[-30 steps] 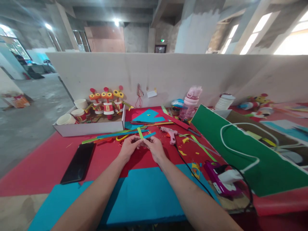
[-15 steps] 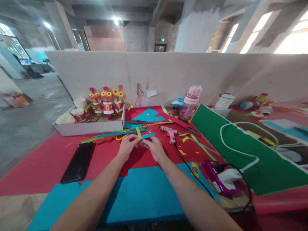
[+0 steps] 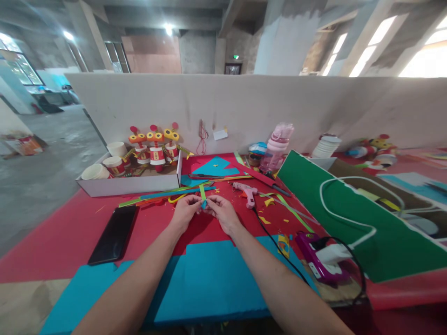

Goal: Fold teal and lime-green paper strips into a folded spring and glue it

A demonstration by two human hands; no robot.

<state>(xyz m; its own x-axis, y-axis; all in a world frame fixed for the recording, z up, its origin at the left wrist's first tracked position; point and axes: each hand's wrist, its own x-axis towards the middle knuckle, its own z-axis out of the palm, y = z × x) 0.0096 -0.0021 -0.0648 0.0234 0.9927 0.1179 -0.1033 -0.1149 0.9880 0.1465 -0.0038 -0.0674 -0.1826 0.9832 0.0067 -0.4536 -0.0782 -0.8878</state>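
Two narrow paper strips cross between my hands over the red tabletop. The green strip [image 3: 202,190] points away from me, and a short bit of the blue strip [image 3: 204,204] shows at its base. My left hand [image 3: 186,211] pinches the strips from the left, fingers closed. From the right, my right hand [image 3: 221,212] grips them with thumb and fingertips. Most of the blue strip is hidden by my fingers. Just beyond lie more coloured paper strips [image 3: 153,195] and a yellow curved handle [image 3: 176,198].
A pink glue gun [image 3: 247,193] lies right, its cord running toward me. A black phone [image 3: 114,235] lies left. Behind stand a white box [image 3: 131,187] with paper-cup figures [image 3: 157,156] and a pink bottle [image 3: 277,148]. A purple power strip [image 3: 318,260] sits near a green board [image 3: 349,223].
The blue strip's end, which stuck out to the right, has been folded in at the base of the green strip. Both hands stay in nearly the same place.
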